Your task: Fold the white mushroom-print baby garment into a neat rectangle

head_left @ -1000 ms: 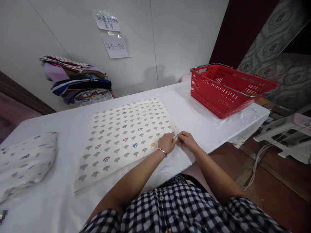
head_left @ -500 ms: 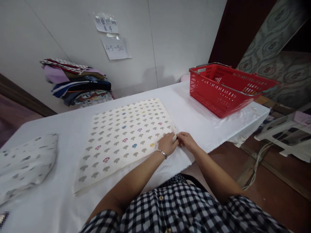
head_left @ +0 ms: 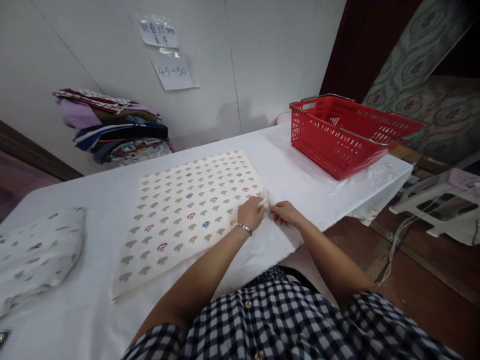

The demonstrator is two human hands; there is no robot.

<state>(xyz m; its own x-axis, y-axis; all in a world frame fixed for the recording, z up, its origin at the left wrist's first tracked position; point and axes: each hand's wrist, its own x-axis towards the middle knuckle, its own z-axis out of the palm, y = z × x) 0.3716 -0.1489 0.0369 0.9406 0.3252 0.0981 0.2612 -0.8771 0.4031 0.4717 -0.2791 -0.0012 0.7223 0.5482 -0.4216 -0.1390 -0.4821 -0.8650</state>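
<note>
A cream cloth (head_left: 187, 220) printed with grey and coloured mushrooms lies folded into a flat rectangle in front of me. At its near right corner, my left hand (head_left: 251, 212), with a silver bracelet at the wrist, is closed on the cloth's edge, and some fabric bunches up beside the fingers. Just to the right, my right hand (head_left: 287, 213) pinches the same corner between thumb and fingers. The hands are close together but apart. What lies under the left fingers is hidden.
Another patterned white cloth (head_left: 41, 260) lies folded at the left. A red basket (head_left: 337, 142) stands at the right back of the white-covered table (head_left: 277, 155). Folded clothes (head_left: 116, 125) are stacked by the wall beyond the table. A white plastic stool (head_left: 446, 200) stands right.
My left hand has shifted slightly left and up, lifting and bunching the cloth's corner. A small gap has opened between the hands. The view has moved a little.
</note>
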